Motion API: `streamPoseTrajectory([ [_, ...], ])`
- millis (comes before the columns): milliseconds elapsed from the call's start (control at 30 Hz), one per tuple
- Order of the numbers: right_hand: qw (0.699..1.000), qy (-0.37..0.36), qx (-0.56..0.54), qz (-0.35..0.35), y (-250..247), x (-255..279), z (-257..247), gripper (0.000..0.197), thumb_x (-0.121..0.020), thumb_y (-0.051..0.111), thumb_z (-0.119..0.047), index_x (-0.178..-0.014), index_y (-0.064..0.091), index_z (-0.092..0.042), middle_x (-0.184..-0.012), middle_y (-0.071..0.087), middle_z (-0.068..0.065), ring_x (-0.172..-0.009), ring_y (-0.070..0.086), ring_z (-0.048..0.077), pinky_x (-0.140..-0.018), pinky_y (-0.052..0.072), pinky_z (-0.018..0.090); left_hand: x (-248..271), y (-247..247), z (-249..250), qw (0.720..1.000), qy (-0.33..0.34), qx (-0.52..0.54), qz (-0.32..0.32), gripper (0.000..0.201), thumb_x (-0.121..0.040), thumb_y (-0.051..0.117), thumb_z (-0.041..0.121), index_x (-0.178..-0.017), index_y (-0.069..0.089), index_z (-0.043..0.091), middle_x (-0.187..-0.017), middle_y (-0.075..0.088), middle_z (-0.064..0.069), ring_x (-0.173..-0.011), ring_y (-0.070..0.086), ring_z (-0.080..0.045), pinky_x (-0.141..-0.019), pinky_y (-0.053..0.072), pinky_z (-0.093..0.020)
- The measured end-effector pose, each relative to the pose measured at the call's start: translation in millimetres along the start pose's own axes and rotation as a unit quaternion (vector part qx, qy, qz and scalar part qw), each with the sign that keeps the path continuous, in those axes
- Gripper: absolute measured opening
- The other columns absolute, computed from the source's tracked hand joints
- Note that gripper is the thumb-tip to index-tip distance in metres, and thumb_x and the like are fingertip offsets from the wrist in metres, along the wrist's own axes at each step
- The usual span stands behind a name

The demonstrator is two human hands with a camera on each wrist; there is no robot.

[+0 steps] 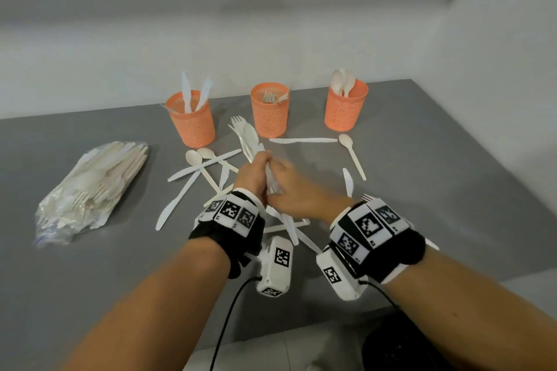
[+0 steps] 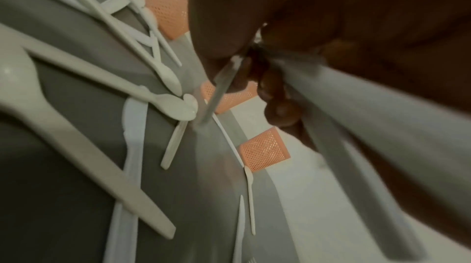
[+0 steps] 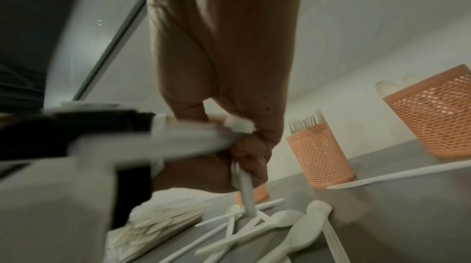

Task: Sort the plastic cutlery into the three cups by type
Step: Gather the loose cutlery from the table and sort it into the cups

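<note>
Held bundle: a clutch of white plastic cutlery (image 1: 251, 141), with a fork and a spoon bowl at its far end, rises from between the two hands toward the middle cup, above the loose pile.
Left hand: the left hand (image 1: 251, 173) is curled round the lower part of the bundle, fingers wrapped about the handles (the left wrist view shows the fingers (image 2: 274, 88) bunched against the handles).
Right hand: the right hand (image 1: 297, 190) meets the left from the right side and grips the same bundle at its near end; its outline is blurred, so the finger placement cannot be read in detail.
Loose cutlery: spoons, knives and forks (image 1: 200, 173) lie scattered on the grey bench (image 1: 422, 190), mostly just left of and beneath the hands; one knife (image 1: 303, 140) and one spoon (image 1: 352, 155) lie to the right, near the cups.
Left cup: an orange perforated cup (image 1: 193, 122) holds knives, blades upward.
Middle cup: an orange cup (image 1: 270, 113) holds forks, directly beyond the bundle's tips.
Right cup: an orange cup (image 1: 345, 108) holds spoons, bowls upward.
Bag: a clear plastic bag of further cutlery (image 1: 93, 190) lies on the bench, well apart to the left of the hands.
</note>
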State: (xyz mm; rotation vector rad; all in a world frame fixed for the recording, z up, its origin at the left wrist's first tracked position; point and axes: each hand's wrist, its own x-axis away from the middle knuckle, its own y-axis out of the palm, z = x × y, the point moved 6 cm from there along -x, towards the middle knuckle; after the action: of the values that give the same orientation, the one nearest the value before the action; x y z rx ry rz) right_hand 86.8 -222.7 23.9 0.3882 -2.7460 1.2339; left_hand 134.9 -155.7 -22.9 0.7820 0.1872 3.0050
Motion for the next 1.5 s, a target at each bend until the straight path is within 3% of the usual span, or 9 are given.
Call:
streamPoseTrajectory([
  [167,0.999,-0.010,-0.030,-0.028,-7.7,27.9,5.1,0.058,-0.093,0.054,-0.023,-0.145,0.029,-0.017,-0.142,0.034,0.006,-0.125,0.045,0.021,-0.104,0.038,0.031,-8.1,-6.3,0.4,0.999,0.016,0.031,-0.011,0.031,-0.080,0.057,0.035,-0.057,0.056,0.015,-0.056,0.060,-0.003,-0.058,0.056,-0.023,-0.073,0.048,-0.037],
  [267,0.993,0.020,-0.082,0.081,-41.1,46.9,49.8,0.027,-0.091,0.056,-0.011,-0.118,0.058,-0.009,-0.107,0.056,0.004,-0.089,0.054,0.008,-0.079,0.040,0.011,-3.8,1.8,1.6,0.996,0.043,0.061,-0.058,0.027,-0.090,0.053,0.024,-0.066,0.051,0.012,-0.048,0.057,0.001,-0.050,0.055,-0.017,-0.061,0.047,-0.032],
  [333,0.981,0.132,0.024,0.139,-64.1,64.4,107.7,0.014,-0.086,0.057,-0.005,-0.098,0.064,-0.010,-0.093,0.060,0.008,-0.080,0.056,0.015,-0.074,0.041,0.022,1.3,10.5,0.6,0.993,0.061,0.055,-0.086,0.025,-0.089,0.055,0.023,-0.067,0.051,0.012,-0.049,0.053,0.001,-0.044,0.052,-0.014,-0.057,0.044,-0.030],
  [467,0.906,0.315,0.283,-0.003,-70.4,101.6,189.5,0.026,-0.081,0.061,-0.024,-0.105,0.064,-0.016,-0.112,0.063,0.010,-0.106,0.060,0.028,-0.075,0.043,0.028,15.5,24.7,-2.4,0.992,0.080,0.015,-0.093,0.026,-0.090,0.056,0.020,-0.067,0.050,0.013,-0.040,0.046,0.006,-0.038,0.043,-0.011,-0.044,0.039,-0.020],
  [600,0.924,0.296,0.241,0.000,-56.1,97.9,195.7,0.029,-0.092,0.045,-0.013,-0.118,0.056,-0.007,-0.126,0.052,0.016,-0.119,0.051,0.030,-0.094,0.041,0.033,24.1,34.3,-4.6,0.992,0.082,0.013,-0.098,0.025,-0.091,0.055,0.021,-0.068,0.048,0.013,-0.038,0.042,0.006,-0.033,0.040,-0.008,-0.038,0.035,-0.016],
  [800,0.963,0.232,0.110,0.082,-44.1,63.8,159.3,0.002,-0.096,0.036,-0.005,-0.096,0.037,-0.007,-0.089,0.051,0.011,-0.079,0.044,0.025,-0.062,0.031,0.027,28.1,36.0,-6.1,0.993,0.084,0.015,-0.078,0.022,-0.089,0.059,0.022,-0.072,0.050,0.012,-0.038,0.043,0.006,-0.033,0.040,-0.009,-0.038,0.037,-0.017],
  [967,0.959,0.220,0.170,0.049,-32.4,36.7,151.0,0.035,-0.097,0.044,-0.020,-0.120,0.052,0.006,-0.120,0.058,0.020,-0.113,0.056,0.033,-0.092,0.043,0.034,26.7,32.6,-3.9,0.994,0.091,0.018,-0.062,0.025,-0.088,0.061,0.024,-0.067,0.051,0.013,-0.040,0.044,0.005,-0.035,0.041,-0.010,-0.041,0.039,-0.020],
  [1167,0.943,0.186,0.274,0.010,-35.4,18.8,145.0,0.031,-0.095,0.040,-0.010,-0.121,0.052,0.001,-0.125,0.057,0.017,-0.117,0.054,0.034,-0.094,0.044,0.038,25.0,26.1,2.7,0.993,0.110,0.025,-0.038,0.024,-0.088,0.060,0.025,-0.069,0.054,0.013,-0.041,0.045,0.005,-0.036,0.043,-0.011,-0.042,0.039,-0.020],
  [1500,0.962,0.214,0.099,0.137,-113.2,-17.0,185.0,0.035,-0.092,0.054,-0.021,-0.113,0.053,0.007,-0.113,0.062,0.026,-0.105,0.058,0.039,-0.082,0.043,0.039,32.1,13.4,6.2,0.991,0.120,0.053,0.011,0.027,-0.092,0.055,0.022,-0.067,0.051,0.012,-0.038,0.044,0.005,-0.033,0.041,-0.009,-0.040,0.040,-0.017],
])
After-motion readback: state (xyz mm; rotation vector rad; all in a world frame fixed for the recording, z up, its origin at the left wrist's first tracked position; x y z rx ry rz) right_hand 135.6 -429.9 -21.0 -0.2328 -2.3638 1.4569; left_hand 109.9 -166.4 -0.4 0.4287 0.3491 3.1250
